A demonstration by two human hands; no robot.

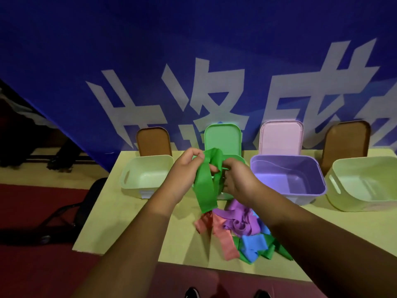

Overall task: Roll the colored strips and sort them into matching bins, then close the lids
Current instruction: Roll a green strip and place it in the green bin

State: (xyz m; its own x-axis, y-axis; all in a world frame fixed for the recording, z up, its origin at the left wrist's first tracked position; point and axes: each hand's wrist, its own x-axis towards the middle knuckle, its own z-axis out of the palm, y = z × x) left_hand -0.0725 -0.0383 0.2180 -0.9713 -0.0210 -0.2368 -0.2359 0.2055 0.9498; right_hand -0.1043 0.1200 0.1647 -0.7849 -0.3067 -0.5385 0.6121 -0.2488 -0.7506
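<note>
The green bin [239, 158] is almost wholly hidden behind the two hands; only a bit of its rim shows to the right of them, with the green lid [222, 136] standing open behind it. The left hand [184, 171] pinches the top of a green strip [206, 186] between thumb and fingertips. The right hand [238, 181] curls its fingers round the same strip just beside it, though its fingertips are turned away, so the exact hold is hard to read. The strip is held in the air in front of the green bin, looped over at the top, and its long tail hangs down to just above the pile of strips [240, 231]. That pile lies on the worktop [129, 229] near the front edge: purple, salmon, blue and green strips tangled together, partly covered by the right forearm.

The right pale bin [365, 190] is cut off by the picture's edge, with the right brown lid [345, 143] upright behind it. The purple bin [287, 168] stands open with its pink lid [280, 136] raised. The left pale bin [154, 168] and its left brown lid [153, 140] sit at the far left of the row.

The worktop is pale yellow. Behind it hangs a blue banner [193, 61] with large white characters, cut off at the right. The floor [32, 211] is red, and what may be a dark chair [71, 211] stands to the left. The tips of two shoes [191, 293] show at the bottom.
</note>
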